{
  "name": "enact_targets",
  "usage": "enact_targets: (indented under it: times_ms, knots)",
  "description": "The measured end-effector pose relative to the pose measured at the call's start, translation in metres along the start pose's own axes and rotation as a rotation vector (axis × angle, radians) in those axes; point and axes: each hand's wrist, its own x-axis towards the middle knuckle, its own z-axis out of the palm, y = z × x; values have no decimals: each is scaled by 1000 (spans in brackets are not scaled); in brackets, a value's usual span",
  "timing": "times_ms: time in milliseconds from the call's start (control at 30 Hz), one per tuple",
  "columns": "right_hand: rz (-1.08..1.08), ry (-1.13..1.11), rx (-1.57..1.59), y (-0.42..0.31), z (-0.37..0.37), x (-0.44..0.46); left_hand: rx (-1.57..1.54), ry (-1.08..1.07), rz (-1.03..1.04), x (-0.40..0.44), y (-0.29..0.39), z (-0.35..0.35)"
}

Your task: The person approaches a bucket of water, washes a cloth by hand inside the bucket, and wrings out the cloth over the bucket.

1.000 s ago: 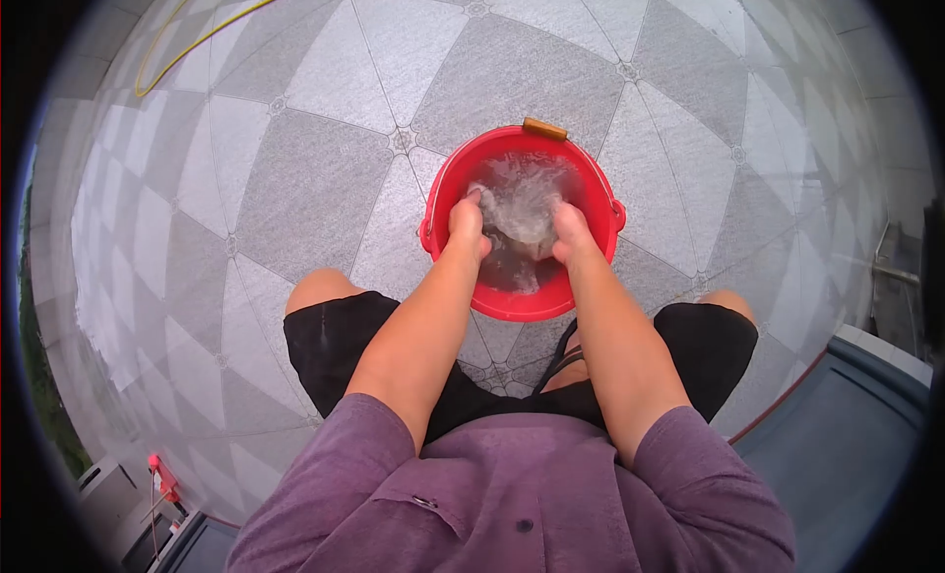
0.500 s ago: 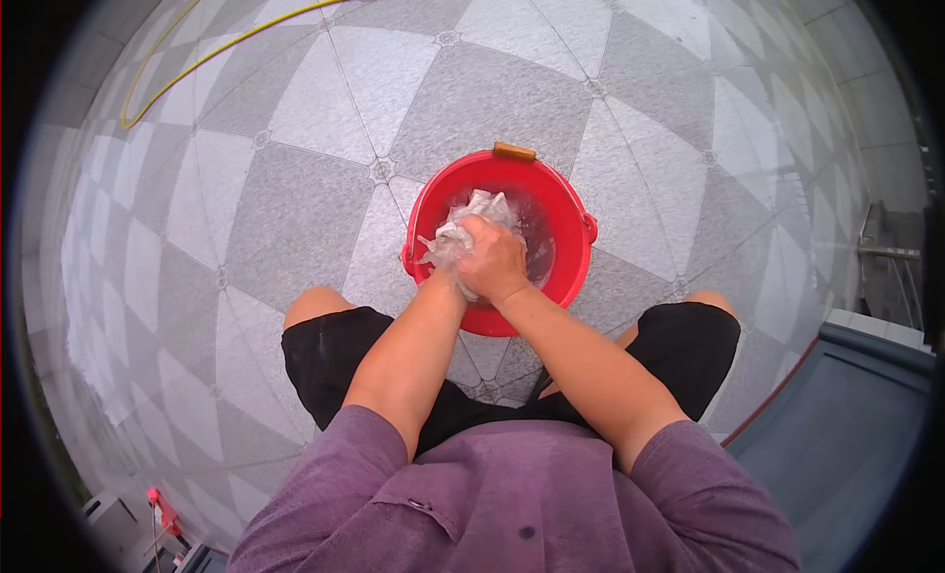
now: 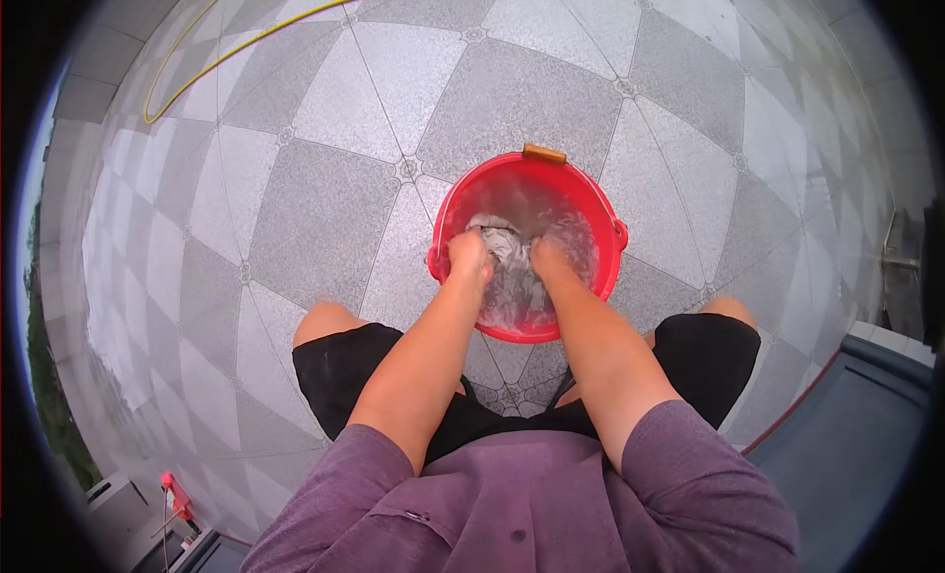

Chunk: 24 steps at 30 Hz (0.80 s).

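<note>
A red bucket [image 3: 618,266] of stirred, cloudy water stands on the floor between my knees. In it a pale, wet cloth [image 3: 502,240] lies bunched and partly under water. At the bucket's left side my left hand [image 3: 470,254] is closed on the cloth's left end. My right hand [image 3: 549,258] is closed at its right end, partly in the water, its fingertips hidden. The two hands are apart, with cloth between them.
The bucket's wire handle has a wooden grip [image 3: 544,154] resting at the far rim. A yellow hose [image 3: 246,43] runs over the grey tiled floor [image 3: 325,214] at the upper left. A dark blue-grey panel [image 3: 847,425] is at the lower right, a red object [image 3: 177,496] at the lower left.
My hands were together, squeezing the bunched cloth above the water. Now they are apart and lower, with the cloth down in the water, which is churned up.
</note>
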Motion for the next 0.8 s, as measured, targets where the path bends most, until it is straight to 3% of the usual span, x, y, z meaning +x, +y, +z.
enact_targets:
  times_ms: [67, 100, 133, 200, 300, 333, 400, 433, 467, 533, 600, 700, 800]
  knots:
    - [-6, -6, -118, -13, -45, -21, -134, -40, 181, 12, -13, 2]
    - [74, -19, -78, -34, -75, -33, -123, -69, 155, 26, -23, 0]
    - [205, -71, 461, -25, -55, -9, -107, -98, 124, 34, -26, 0]
    - [248, -196, 1106, -11, -49, 10, 47, -53, 5, -5, 0, 12]
    - [56, -305, 1340, -46, -118, -57, 251, -47, -182, -44, 31, 29]
    - [5, -377, 1493, -50, -118, -65, 128, -188, -221, -33, 24, 31]
    - [-58, -341, 1424, -75, -137, -113, -109, -471, -302, 12, -4, 31]
    - [-91, -344, 1415, -88, -143, -136, -228, -534, -229, 21, -10, 25]
    - [-154, -276, 1272, -91, -135, -146, -317, -620, -199, 23, -12, 21]
    - [-559, -20, 837, -100, -126, -166, -434, -800, -204, 18, -11, 20]
    - [-634, 1, 571, -118, -139, -191, -487, -926, -226, 8, -8, 17]
    - [-719, 103, 329, -131, -135, -199, -516, -995, -247, -6, -4, 12]
    - [-622, 158, 100, -127, -126, -158, -515, -933, -251, -14, -3, 10]
